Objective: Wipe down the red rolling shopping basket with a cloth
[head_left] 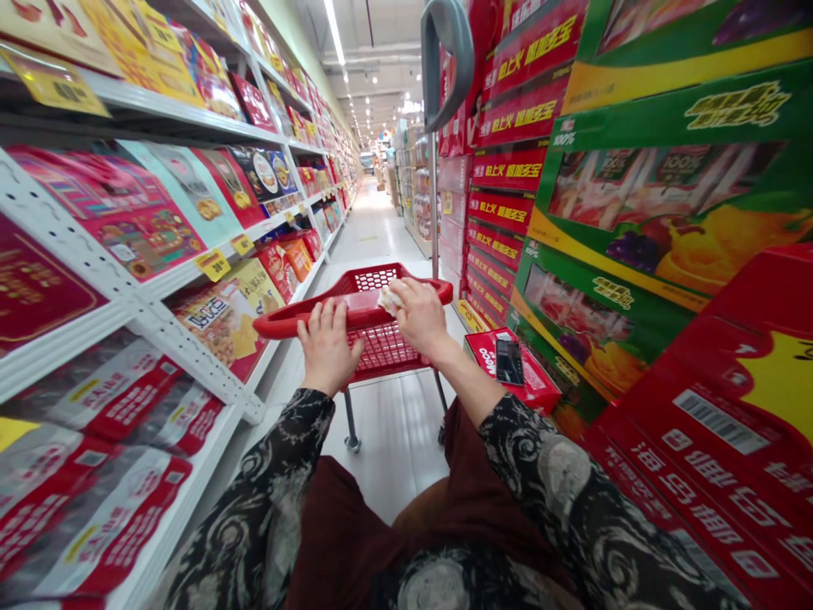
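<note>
A red shopping cart [365, 280] stands in the aisle straight ahead of me. My left hand [327, 343] is wrapped over its red handle bar [283, 322], fingers curled on top. My right hand [416, 313] rests on the right part of the same bar. It presses a crumpled white tissue or paper [388, 298] against the handle. Both forearms wear dark patterned sleeves. The cart's mesh basket shows nothing inside that I can make out.
White shelves [146, 318] with red gift boxes and yellow price tags line the left. Stacked red and green drink cartons [635, 254] wall the right, one red carton [514, 368] jutting into the aisle. The pale floor [374, 224] runs far ahead.
</note>
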Demonstrator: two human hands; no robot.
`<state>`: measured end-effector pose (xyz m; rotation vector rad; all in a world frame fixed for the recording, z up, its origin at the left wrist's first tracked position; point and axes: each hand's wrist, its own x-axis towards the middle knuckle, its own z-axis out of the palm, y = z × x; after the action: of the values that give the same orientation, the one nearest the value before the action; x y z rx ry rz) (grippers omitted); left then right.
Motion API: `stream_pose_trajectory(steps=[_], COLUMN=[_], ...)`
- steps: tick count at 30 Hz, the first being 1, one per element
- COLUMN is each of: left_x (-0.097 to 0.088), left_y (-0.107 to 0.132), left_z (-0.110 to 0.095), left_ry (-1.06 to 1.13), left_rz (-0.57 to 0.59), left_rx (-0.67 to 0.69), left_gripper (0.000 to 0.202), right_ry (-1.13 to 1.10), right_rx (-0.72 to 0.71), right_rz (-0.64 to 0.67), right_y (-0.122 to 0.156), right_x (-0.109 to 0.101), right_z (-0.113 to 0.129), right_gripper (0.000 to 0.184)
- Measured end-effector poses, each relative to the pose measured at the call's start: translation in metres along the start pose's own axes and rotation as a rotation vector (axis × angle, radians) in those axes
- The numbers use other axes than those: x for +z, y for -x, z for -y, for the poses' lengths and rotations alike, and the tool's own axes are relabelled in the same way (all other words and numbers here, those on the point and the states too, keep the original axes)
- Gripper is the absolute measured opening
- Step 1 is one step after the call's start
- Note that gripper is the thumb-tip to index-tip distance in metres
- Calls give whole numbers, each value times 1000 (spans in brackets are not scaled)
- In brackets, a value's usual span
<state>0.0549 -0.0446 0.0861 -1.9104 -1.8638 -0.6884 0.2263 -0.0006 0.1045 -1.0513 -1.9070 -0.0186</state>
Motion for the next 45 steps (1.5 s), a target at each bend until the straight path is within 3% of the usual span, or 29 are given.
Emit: stream_pose_trajectory(steps=[4,8,12,15,18,23,28,31,34,39,41,45], left_x=[1,2,1,-2,-3,-3,-4,-5,-5,-5,-5,-6], left_y=[0,3,9,11,12,12,13,13,13,14,14,14], left_z=[0,5,12,12,9,0,-2,-1,1,0,-2,-4], left_ry=[-12,-9,-4,4,14,16,7,0,-1,9,13,15], left_rz=[-6,-13,-33,-17,-12,-22,-2,-3,-3,0,4,11], left_rx=[0,7,-26,-12,-6,-24,-20,-14,-5,-17,-30,-49], left_gripper=[67,68,67,67,67,69,66,66,66,67,67,67], right_ry=[-45,-60,-37,27,113,100,-35,-37,15,53,48,-8], right_rx=[-146,-272,-168,-27,63,-112,-295,-315,-253,-10,25,-104], right_rz=[8,25,-56,-187,-289,-55,18,55,38,-200,-230,-66], right_y=[3,11,11,5,0,4,15,18,15,3,2,6], right_x=[22,25,9,-7,-18,1,31,30,15,-10,-10,12], right_z=[25,19,-11,-34,-40,-4,35,29,5,-36,-36,2], right_gripper=[37,41,39,38,39,42,56,54,49,42,47,56])
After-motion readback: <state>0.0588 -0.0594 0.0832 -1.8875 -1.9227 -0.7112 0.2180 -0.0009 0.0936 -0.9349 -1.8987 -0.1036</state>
